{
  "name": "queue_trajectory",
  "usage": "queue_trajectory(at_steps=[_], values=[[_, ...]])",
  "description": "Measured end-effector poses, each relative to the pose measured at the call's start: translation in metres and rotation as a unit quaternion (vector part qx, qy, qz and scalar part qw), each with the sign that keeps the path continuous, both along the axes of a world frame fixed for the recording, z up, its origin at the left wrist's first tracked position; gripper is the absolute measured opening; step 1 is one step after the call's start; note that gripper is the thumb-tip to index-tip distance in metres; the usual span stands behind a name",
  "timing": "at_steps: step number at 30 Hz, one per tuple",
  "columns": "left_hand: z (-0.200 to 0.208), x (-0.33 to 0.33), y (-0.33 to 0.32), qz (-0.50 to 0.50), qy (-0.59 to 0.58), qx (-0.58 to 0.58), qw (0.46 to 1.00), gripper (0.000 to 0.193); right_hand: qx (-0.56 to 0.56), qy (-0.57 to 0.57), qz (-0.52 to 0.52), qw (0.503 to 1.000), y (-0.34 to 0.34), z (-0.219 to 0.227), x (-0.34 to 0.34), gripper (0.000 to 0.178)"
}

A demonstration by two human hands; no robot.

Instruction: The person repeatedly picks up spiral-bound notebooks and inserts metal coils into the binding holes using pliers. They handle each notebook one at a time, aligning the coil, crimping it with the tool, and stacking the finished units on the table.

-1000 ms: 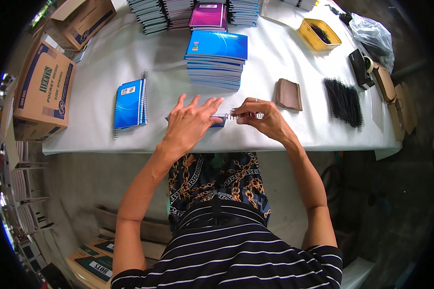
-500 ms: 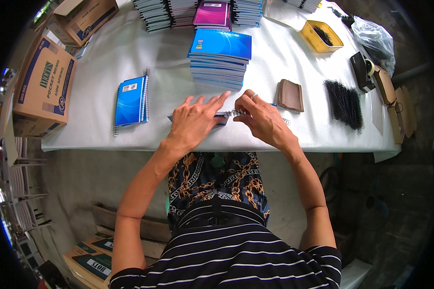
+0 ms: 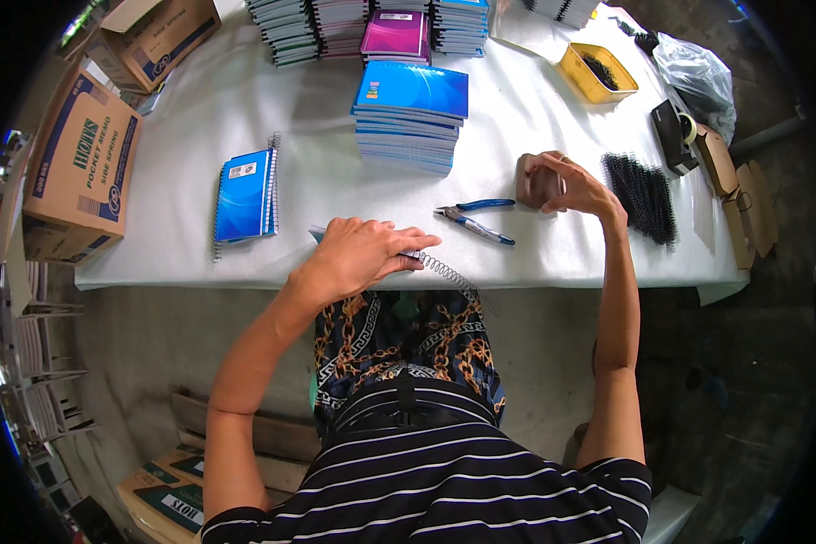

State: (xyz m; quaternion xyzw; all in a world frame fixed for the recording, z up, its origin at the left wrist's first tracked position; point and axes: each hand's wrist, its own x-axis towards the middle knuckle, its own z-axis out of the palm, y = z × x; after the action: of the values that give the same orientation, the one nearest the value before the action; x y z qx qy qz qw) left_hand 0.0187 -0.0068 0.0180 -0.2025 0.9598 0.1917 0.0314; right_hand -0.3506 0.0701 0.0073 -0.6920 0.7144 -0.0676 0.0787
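Note:
My left hand (image 3: 361,257) is closed around a small notebook (image 3: 317,234), most of which the fingers hide. A thin wire spiral (image 3: 444,270) sticks out from the notebook's right end and curves down past the table's front edge. To the right, my right hand (image 3: 578,189) spans a brown curved block (image 3: 537,187) with fingers at its far side and thumb at its near side. Between the hands lie blue-handled cutting pliers (image 3: 480,220), their jaws pointing left. A pile of black spirals (image 3: 641,201) lies just right of my right hand.
Ahead stands a stack of blue notebooks (image 3: 408,140), with more stacks behind it. Spiral-bound blue notebooks (image 3: 243,198) lie at left, near cardboard boxes (image 3: 86,159). A yellow tub (image 3: 598,72), a tape dispenser (image 3: 675,136) and a plastic bag (image 3: 698,82) are at right.
My right hand has left the notebook's wire spiral and moved right onto the brown block. The pliers now show fully, and the spiral's loose end hangs free.

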Motion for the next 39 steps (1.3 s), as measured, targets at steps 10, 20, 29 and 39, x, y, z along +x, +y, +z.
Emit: queue_trajectory(at_steps=[10,20,29,39], values=[[-0.016,0.025,0.000,0.100,0.106,-0.146,0.979,0.082,0.153,-0.303,0.249,0.907,-0.040,0.007,0.126,0.046],[-0.017,0.029,-0.004,0.115,0.150,-0.148,0.971,0.085,0.129,-0.547,0.286,0.776,-0.043,0.006,0.127,0.049],[-0.013,0.032,-0.007,0.166,0.116,-0.113,0.973,0.087,0.163,-0.530,0.249,0.794,-0.049,0.007,0.140,0.055],[-0.031,0.031,-0.019,0.192,0.254,-0.066,0.946,0.091,0.130,-0.431,0.245,0.859,-0.064,0.002,0.141,0.059]])
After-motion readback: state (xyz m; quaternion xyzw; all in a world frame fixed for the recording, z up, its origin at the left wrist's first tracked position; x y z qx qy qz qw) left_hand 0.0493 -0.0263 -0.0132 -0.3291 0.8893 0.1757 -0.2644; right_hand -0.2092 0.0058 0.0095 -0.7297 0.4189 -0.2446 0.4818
